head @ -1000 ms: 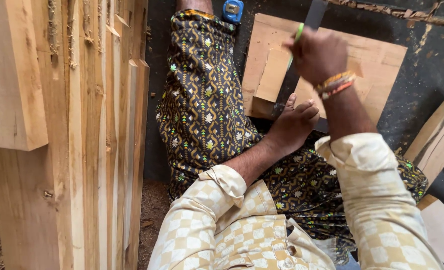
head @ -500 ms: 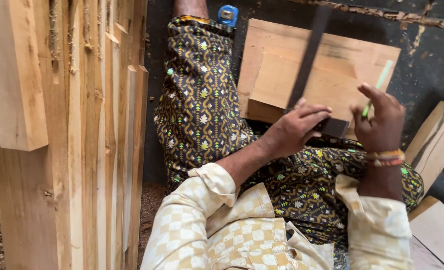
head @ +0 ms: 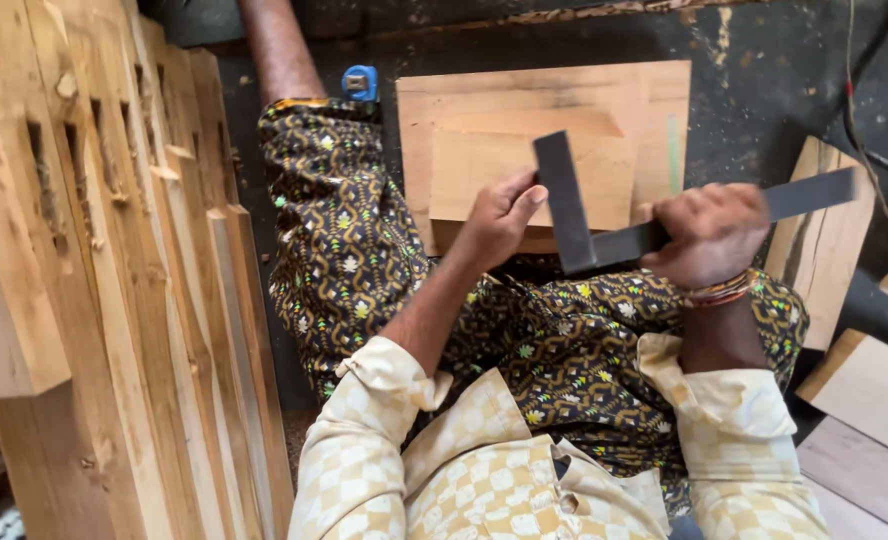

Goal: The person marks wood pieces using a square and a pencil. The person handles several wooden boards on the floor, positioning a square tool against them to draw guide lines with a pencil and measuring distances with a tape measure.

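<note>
The right hand (head: pixel 712 232) is clenched around the long arm of a dark metal try square (head: pixel 604 235), which runs left to right, tilting up toward the right. Its short arm points away from the person, just beside the left hand (head: pixel 502 215), whose curled fingers press on the small wooden board (head: pixel 484 170) beyond.

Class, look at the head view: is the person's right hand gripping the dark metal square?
Yes, the right hand is closed around one arm of the dark L-shaped square, while the left hand rests on the wooden board.
</note>
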